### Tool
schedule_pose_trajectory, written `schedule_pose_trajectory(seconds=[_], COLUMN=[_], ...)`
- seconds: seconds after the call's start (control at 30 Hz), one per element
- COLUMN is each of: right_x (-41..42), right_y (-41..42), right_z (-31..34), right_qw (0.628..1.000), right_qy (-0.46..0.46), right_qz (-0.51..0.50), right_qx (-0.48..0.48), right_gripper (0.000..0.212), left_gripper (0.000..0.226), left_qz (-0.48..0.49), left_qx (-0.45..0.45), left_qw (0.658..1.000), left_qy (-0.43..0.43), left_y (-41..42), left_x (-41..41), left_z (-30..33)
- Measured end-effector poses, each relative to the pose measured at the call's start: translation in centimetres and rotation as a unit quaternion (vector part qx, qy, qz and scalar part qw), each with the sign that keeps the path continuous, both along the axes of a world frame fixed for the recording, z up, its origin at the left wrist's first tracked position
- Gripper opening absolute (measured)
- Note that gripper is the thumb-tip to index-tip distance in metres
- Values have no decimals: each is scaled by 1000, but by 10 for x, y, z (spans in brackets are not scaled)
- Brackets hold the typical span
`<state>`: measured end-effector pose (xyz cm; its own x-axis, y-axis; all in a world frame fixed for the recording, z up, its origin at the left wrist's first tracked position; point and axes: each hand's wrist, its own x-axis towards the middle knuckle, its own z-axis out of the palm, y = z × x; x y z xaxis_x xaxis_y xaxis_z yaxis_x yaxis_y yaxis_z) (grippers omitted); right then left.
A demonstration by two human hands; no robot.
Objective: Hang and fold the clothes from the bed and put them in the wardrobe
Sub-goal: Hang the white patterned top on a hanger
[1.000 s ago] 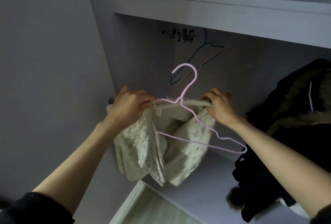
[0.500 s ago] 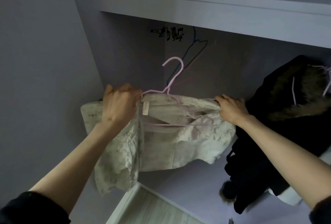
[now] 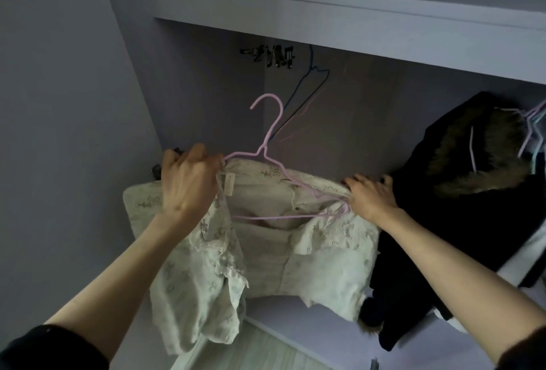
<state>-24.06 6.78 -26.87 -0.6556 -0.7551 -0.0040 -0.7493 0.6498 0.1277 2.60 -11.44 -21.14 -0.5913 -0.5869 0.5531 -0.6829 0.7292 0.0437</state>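
Note:
A cream lace-trimmed top (image 3: 298, 248) hangs spread out on a pink wire hanger (image 3: 267, 145) that I hold up inside the open wardrobe. My left hand (image 3: 189, 180) grips the top's left shoulder together with the hanger's left end. My right hand (image 3: 369, 195) is closed on the right shoulder of the top over the hanger's right end. The hanger's hook points up and left, free in the air below the shelf. The rail is hidden behind the shelf's front edge.
A pale shelf (image 3: 339, 17) spans the wardrobe above. A blue wire hanger (image 3: 307, 88) and dark clips (image 3: 270, 56) hang at the back. A black coat with a fur collar (image 3: 472, 189) hangs at the right. The wardrobe side wall (image 3: 59, 133) stands at the left.
The top went from bunched under a tilted hanger to spread wide across it. My hands moved apart, and the hanger turned level with its hook upright.

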Motion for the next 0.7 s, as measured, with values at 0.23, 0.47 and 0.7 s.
schedule_pose_trajectory(seconds=[0.23, 0.47, 0.7], right_x=[14, 21, 49], right_y=[16, 3, 1], right_z=[-15, -9, 4], right_qw=[979, 981, 939], right_qy=[174, 34, -56], right_qz=[81, 19, 222], right_qx=[-68, -190, -256], right_gripper=[33, 13, 35], left_gripper=[23, 23, 19], left_qz=[7, 22, 26], left_qx=[-19, -45, 36], left_qw=[1000, 998, 998], left_qy=[-11, -31, 33], left_y=[-5, -14, -6], left_x=[7, 16, 9], left_z=[-3, -11, -20])
